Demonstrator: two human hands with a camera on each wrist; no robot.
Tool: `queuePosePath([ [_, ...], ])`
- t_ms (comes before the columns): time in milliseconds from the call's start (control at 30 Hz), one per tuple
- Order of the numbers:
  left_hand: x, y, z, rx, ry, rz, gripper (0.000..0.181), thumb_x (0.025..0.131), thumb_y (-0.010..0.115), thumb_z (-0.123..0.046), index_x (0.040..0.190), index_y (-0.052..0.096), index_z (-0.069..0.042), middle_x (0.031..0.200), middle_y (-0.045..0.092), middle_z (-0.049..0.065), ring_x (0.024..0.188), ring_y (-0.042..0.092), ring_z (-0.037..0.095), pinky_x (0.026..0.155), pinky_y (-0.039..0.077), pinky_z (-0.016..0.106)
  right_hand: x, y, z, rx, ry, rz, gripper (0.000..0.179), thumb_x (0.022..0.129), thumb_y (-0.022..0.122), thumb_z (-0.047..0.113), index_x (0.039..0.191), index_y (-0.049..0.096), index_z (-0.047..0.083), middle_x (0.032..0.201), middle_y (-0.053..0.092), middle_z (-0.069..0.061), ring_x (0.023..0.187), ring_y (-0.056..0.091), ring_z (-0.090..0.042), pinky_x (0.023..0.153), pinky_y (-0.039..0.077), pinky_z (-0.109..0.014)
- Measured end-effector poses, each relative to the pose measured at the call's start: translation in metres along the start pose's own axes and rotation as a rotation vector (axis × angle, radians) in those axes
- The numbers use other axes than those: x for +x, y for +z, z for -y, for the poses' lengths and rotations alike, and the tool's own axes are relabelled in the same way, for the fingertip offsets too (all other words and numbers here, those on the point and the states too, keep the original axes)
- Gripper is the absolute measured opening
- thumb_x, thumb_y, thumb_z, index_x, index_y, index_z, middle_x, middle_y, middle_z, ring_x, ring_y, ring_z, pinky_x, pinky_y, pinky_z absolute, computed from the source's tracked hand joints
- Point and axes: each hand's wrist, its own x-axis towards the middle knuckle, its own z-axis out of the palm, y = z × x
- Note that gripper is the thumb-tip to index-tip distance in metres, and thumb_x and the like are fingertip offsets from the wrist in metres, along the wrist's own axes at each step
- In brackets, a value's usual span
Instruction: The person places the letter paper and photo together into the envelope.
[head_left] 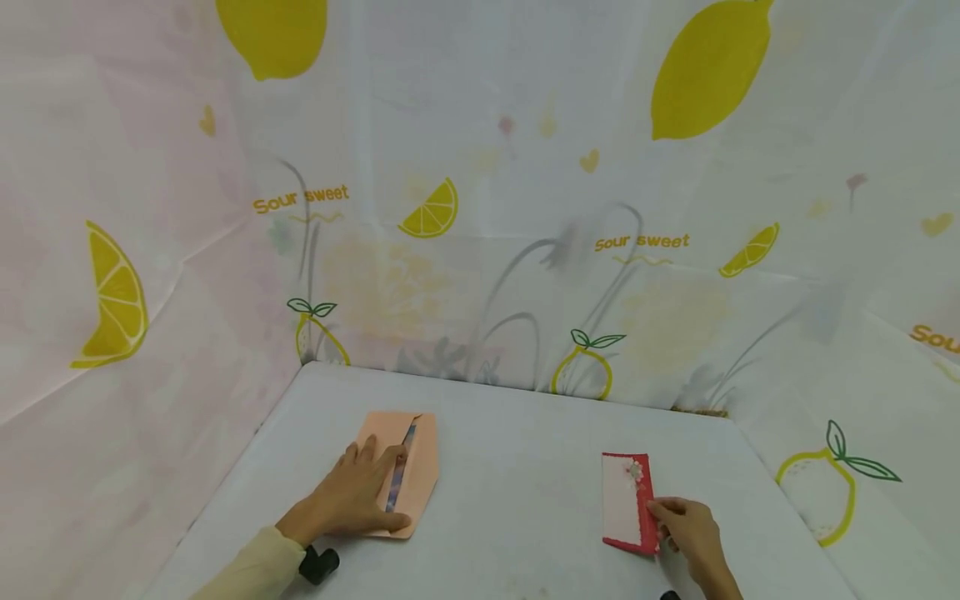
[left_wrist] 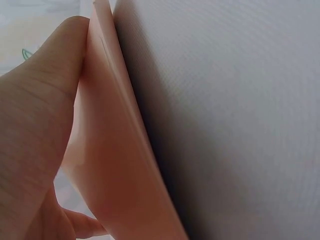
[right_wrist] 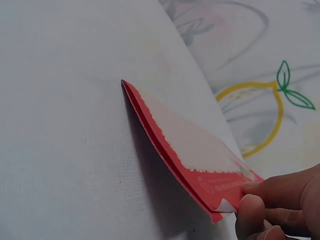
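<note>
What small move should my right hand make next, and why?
I'd probably carry the card left, toward the envelope: your right hand pinches the card's edge, your left hand rests on the envelope, and bare table separates card and envelope.

A peach envelope (head_left: 423, 460) shows a blue-purple strip (head_left: 396, 485); a card (head_left: 622, 502) is red and pale pink; yellow lemons (head_left: 711, 71) pattern a white backdrop (head_left: 480, 67).
</note>
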Motion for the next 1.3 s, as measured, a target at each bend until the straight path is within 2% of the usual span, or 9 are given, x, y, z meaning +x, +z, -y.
queuePosePath([
  [200,0.001,0.002,0.001,-0.003,-0.003,0.002,0.102,0.071,0.074,-0.080,0.149,0.043,-0.023,0.153,0.029,0.042,0.134,0.032,0.065,0.104,0.031,0.073,-0.002,0.000,0.000,0.018,0.004,-0.022,0.034,0.097,0.072,0.018,0.115,0.069,-0.011,0.068,0.063,-0.001,0.059,0.054,-0.015,0.050,0.043,-0.028],
  [433,-0.001,0.003,0.000,0.011,-0.009,0.000,0.101,0.070,0.074,-0.082,0.148,0.045,-0.025,0.152,0.033,0.039,0.130,0.038,0.061,0.101,0.035,0.072,-0.002,0.001,-0.001,0.069,0.040,-0.035,0.038,0.097,0.074,0.025,0.116,0.069,-0.007,0.069,0.062,-0.001,0.063,0.053,-0.015,0.052,0.041,-0.028],
  [767,0.000,0.002,-0.001,0.027,0.000,-0.019,0.097,0.071,0.074,-0.080,0.146,0.045,-0.025,0.150,0.035,0.040,0.128,0.039,0.061,0.101,0.036,0.070,-0.002,0.007,0.004,0.127,0.044,-0.071,0.045,0.094,0.078,0.027,0.120,0.068,-0.008,0.073,0.063,0.000,0.063,0.053,-0.016,0.054,0.040,-0.028],
  [1300,-0.001,0.001,-0.002,0.012,-0.009,-0.015,0.098,0.071,0.075,-0.079,0.147,0.045,-0.024,0.152,0.033,0.039,0.129,0.038,0.059,0.102,0.034,0.070,-0.006,0.021,0.015,0.158,0.027,-0.038,0.047,0.095,0.077,0.026,0.124,0.066,-0.009,0.077,0.065,0.000,0.063,0.052,-0.016,0.054,0.040,-0.027],
])
